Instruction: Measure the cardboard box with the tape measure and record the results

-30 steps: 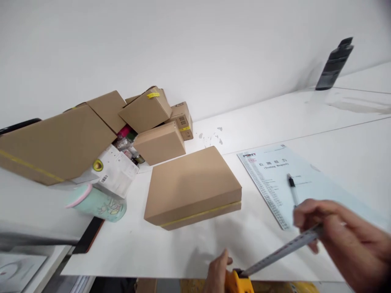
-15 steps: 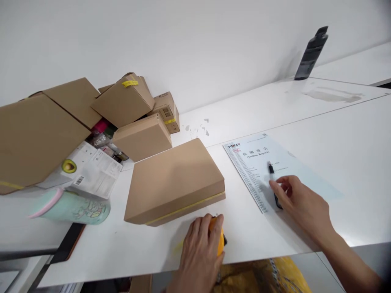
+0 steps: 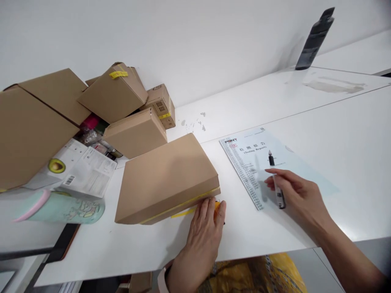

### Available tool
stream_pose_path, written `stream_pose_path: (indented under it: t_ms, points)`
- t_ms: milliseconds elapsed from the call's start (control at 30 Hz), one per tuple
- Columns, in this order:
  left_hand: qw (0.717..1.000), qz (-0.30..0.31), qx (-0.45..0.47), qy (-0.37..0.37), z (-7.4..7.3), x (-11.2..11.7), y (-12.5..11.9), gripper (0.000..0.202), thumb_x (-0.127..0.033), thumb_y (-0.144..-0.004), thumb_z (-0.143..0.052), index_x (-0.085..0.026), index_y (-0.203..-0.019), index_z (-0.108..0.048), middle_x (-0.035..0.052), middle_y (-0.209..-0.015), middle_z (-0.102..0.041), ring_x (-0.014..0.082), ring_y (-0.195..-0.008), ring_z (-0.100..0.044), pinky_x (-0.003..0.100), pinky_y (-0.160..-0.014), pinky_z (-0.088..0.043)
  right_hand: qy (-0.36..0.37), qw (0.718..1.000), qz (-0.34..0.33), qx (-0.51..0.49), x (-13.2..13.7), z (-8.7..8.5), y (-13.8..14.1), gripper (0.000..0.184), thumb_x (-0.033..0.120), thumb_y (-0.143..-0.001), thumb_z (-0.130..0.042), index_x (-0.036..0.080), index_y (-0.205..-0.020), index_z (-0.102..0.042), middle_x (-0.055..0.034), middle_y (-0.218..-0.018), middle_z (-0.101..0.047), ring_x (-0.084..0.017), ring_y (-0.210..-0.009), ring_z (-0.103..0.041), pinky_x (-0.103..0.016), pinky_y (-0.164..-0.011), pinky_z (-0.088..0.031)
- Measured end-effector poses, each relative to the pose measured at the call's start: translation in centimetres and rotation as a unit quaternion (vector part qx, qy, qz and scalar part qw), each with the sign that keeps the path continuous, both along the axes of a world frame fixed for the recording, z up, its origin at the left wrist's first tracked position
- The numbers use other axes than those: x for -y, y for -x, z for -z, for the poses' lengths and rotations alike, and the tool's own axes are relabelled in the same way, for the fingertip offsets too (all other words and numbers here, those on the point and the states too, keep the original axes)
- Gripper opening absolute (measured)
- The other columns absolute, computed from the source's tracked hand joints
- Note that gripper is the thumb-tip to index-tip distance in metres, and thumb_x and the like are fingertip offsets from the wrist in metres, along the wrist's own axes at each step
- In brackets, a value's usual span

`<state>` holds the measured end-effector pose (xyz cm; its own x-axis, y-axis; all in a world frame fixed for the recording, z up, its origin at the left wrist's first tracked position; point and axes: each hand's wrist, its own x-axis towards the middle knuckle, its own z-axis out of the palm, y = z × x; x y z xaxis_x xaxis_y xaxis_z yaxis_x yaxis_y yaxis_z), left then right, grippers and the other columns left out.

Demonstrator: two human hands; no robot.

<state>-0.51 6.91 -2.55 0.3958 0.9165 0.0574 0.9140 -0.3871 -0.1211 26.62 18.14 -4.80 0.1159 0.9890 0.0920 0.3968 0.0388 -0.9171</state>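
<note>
My left hand (image 3: 204, 228) is closed over an orange tape measure (image 3: 217, 206), mostly hidden by the fingers. The tape's yellow blade (image 3: 185, 212) sticks out to the left, along the foot of a closed cardboard box (image 3: 168, 175). Those fingers lie close against the box's near right side; whether they touch it cannot be told. In my right hand (image 3: 293, 193) is a pen (image 3: 278, 189), pinched with its tip pointing away from me. The pen is over the lower part of a pale blue report booklet (image 3: 259, 162) and casts a shadow on it.
More cardboard boxes (image 3: 113, 93) are piled at the back left. In front of them are a white carton with an avocado picture (image 3: 88, 171) and a mint green tumbler (image 3: 73, 209) lying on its side. A dark bottle (image 3: 314, 40) stands at the far right by the wall.
My left hand has brought the tape measure forward to the box's near side, and more yellow blade shows. The pen has been lifted in my right hand. The whole view has shifted slightly.
</note>
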Motion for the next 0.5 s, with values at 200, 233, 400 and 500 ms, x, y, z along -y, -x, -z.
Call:
stream_pose_path:
  t_ms: [200, 233, 400, 500]
  points:
    - [0.998, 0.025, -0.019, -0.049, -0.6, -1.5, -2.9, 0.064, -0.017, -0.099, -0.053, -0.010, -0.159, -0.031, 0.0217, -0.159, -0.043, 0.0320, -0.146, -0.044, 0.046, -0.117, -0.043, -0.065, 0.978, 0.004, -0.198, 0.7, -1.1, 0.5, 0.027, 0.044, -0.088, -0.073, 0.033, -0.112, -0.071, -0.0039, -0.104, -0.080, -0.028, -0.096, -0.074, -0.051, -0.093, -0.056]
    - [0.997, 0.027, -0.022, -0.064, -0.8, -1.9, -3.4, 0.062, -0.024, -0.102, -0.052, -0.010, -0.159, -0.032, 0.0219, -0.159, -0.044, 0.0314, -0.145, -0.046, 0.045, -0.117, -0.043, -0.078, 0.978, 0.021, -0.194, 0.7, -1.1, 0.6, 0.027, 0.044, -0.085, -0.077, 0.032, -0.108, -0.070, -0.0034, -0.101, -0.079, -0.027, -0.094, -0.074, -0.050, -0.090, -0.057]
    - [0.987, 0.073, -0.068, -0.127, -0.9, -4.3, -5.8, 0.056, -0.028, -0.106, -0.046, -0.004, -0.156, -0.039, 0.0230, -0.159, -0.045, 0.0314, -0.147, -0.044, 0.047, -0.122, -0.039, -0.073, 0.988, 0.109, -0.079, 0.6, -0.8, 0.2, 0.029, 0.052, -0.089, -0.071, 0.028, -0.078, -0.058, -0.0006, -0.071, -0.064, -0.021, -0.069, -0.061, -0.039, -0.069, -0.049]
    - [0.977, 0.116, -0.096, -0.151, -0.5, -5.6, -6.8, 0.051, -0.020, -0.103, -0.044, -0.001, -0.151, -0.046, 0.0226, -0.157, -0.048, 0.0341, -0.147, -0.044, 0.054, -0.124, -0.036, -0.082, 0.990, 0.052, -0.103, 0.3, -0.4, -0.2, 0.035, 0.057, -0.103, -0.044, 0.027, -0.095, -0.062, -0.0033, -0.075, -0.066, -0.024, -0.076, -0.065, -0.042, -0.075, -0.052]
